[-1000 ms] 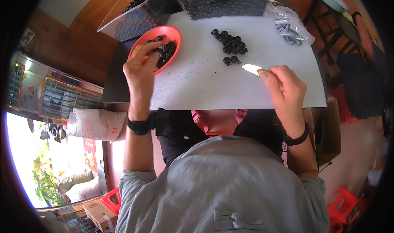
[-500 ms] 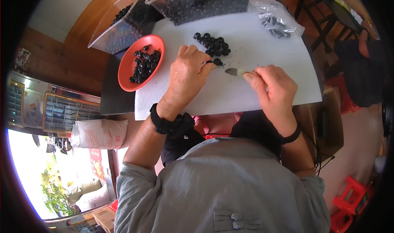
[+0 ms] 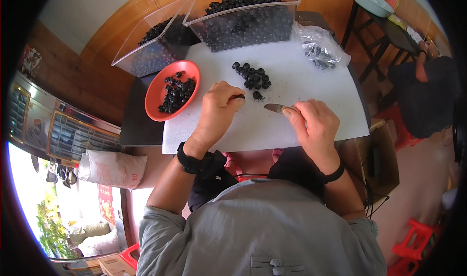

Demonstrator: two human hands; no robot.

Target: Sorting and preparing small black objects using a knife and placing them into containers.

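Left hand (image 3: 219,111) pinches one dark berry (image 3: 240,97) in a narrow grip mid-tabletop, below the berry pile (image 3: 252,75). Right hand (image 3: 315,125) clasps the small knife (image 3: 274,107); best steady the berry, blade angled away from fingertips.

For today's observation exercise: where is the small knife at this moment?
In the head view, the small knife is in the right hand, its blade lying low over the white board, pointing left toward the left hand, just below the pile of dark fruits.
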